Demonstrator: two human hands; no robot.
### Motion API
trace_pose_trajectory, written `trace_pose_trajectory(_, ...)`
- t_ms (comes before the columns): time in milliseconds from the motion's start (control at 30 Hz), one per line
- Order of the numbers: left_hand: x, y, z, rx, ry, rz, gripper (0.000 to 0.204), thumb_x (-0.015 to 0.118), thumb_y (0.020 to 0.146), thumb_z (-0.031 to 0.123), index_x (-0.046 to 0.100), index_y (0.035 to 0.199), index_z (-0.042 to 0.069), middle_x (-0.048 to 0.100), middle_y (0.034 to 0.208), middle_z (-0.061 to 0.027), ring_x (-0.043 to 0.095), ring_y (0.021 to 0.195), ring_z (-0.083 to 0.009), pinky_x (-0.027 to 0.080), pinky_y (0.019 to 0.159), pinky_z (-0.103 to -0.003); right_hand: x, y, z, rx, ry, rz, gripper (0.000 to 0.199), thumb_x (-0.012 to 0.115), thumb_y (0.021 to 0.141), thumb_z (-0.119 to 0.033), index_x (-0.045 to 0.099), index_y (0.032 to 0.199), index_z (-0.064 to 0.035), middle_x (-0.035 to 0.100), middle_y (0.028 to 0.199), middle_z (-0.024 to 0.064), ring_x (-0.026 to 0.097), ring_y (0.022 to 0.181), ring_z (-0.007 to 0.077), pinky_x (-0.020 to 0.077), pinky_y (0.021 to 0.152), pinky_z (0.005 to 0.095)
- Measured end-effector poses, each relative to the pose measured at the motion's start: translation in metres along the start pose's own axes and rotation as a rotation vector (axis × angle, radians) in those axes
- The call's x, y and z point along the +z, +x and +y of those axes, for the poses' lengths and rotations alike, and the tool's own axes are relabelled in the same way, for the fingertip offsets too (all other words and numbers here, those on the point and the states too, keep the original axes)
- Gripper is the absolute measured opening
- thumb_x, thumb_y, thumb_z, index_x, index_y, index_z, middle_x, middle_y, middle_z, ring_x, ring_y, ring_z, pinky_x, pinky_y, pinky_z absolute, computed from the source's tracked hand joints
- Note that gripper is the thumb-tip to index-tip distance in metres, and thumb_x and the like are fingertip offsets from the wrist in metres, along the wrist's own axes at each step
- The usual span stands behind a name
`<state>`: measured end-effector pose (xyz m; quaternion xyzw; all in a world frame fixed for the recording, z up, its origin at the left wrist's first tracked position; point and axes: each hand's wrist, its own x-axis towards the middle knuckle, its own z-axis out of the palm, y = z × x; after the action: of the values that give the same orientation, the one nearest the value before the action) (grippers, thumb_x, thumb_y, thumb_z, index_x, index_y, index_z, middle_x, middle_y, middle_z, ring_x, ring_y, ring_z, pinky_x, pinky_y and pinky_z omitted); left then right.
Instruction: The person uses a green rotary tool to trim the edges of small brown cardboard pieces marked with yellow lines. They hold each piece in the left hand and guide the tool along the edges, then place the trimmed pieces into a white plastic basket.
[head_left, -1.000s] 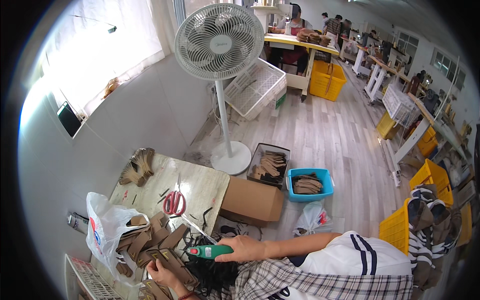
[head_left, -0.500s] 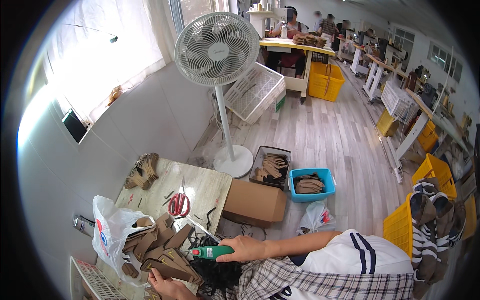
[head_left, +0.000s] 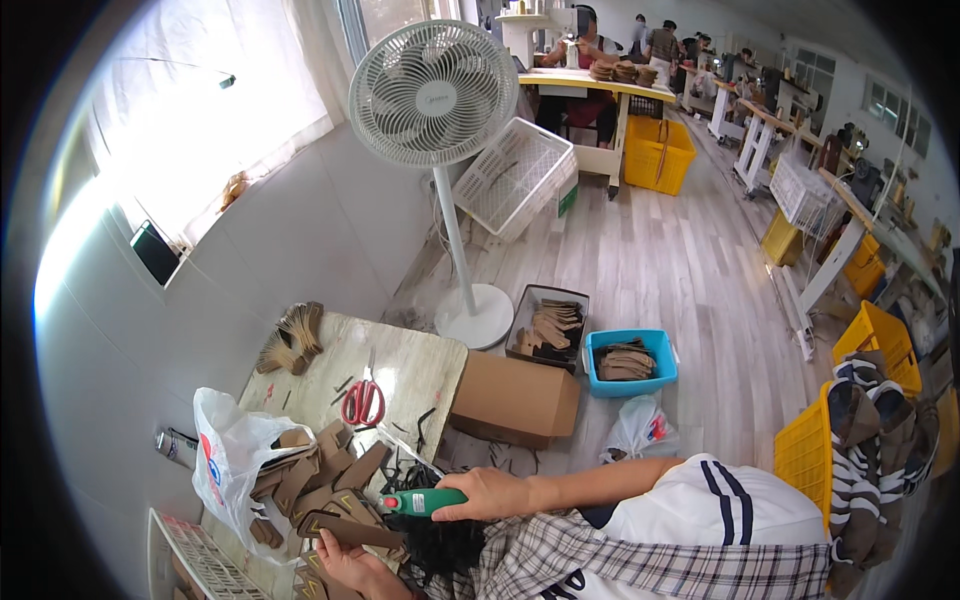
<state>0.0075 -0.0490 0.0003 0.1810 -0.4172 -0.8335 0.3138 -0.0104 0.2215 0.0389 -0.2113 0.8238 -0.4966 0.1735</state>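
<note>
My right hand (head_left: 490,492) is wrapped round a green hand-held tool (head_left: 422,502) with a red button, its end pointing left over a heap of black strips (head_left: 440,548). In my left hand (head_left: 352,568) is a flat brown cut piece (head_left: 350,529), pinched by its edge and reaching to just below the tool. Whether the two touch, I cannot tell. More brown pieces (head_left: 290,487), some with yellowish V-shaped marks, lie piled beside it, partly in a white plastic bag (head_left: 225,440). Red-handled scissors (head_left: 362,403) rest on the table farther off.
The worktable (head_left: 405,350) carries stacked brown pieces (head_left: 291,340) at its far left corner. Beyond it stand a cardboard box (head_left: 515,395), a grey bin (head_left: 520,345), a blue bin (head_left: 632,385) and a white fan (head_left: 455,230). A yellow basket (head_left: 803,450) is at right.
My left hand and the brown piece have shifted slightly up and right, largely along with the whole view. The right hand keeps its hold on the green tool.
</note>
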Motion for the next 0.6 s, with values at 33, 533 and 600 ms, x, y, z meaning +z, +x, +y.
trace_pose_trajectory(33,0.003,-0.001,0.0,0.003,-0.003,-0.006,0.01,0.058,0.094,0.012,0.055,0.1,0.004,0.065,0.092,-0.0062,0.064,0.081,-0.0166,0.054,0.071,-0.029,0.0,0.001,0.001,-0.007,0.0,0.004,0.059,0.058,0.084,-0.06,0.061,0.109,-0.0062,0.067,0.086,0.0184,0.065,0.086,0.0377,0.0491,0.077,0.0451)
trace_pose_trajectory(533,0.056,-0.016,-0.008,-0.265,-0.144,0.005,0.008,0.055,0.095,0.013,0.057,0.092,0.006,0.061,0.082,-0.005,0.061,0.073,-0.0178,0.052,0.069,-0.032,-0.016,0.014,0.021,-0.112,-0.028,0.06,0.05,0.069,0.08,-0.05,0.063,0.101,-0.0056,0.064,0.092,0.0188,0.065,0.083,0.0364,0.0512,0.073,0.0388)
trace_pose_trajectory(600,0.041,-0.013,-0.009,-0.174,-0.26,-0.084,0.005,0.058,0.092,0.009,0.059,0.088,0.007,0.061,0.08,-0.0036,0.06,0.072,-0.0152,0.05,0.067,-0.029,-0.009,0.012,0.013,-0.141,0.04,0.138,0.046,0.071,0.081,-0.044,0.064,0.101,-0.0035,0.064,0.089,0.0181,0.065,0.08,0.0323,0.051,0.072,0.0372)
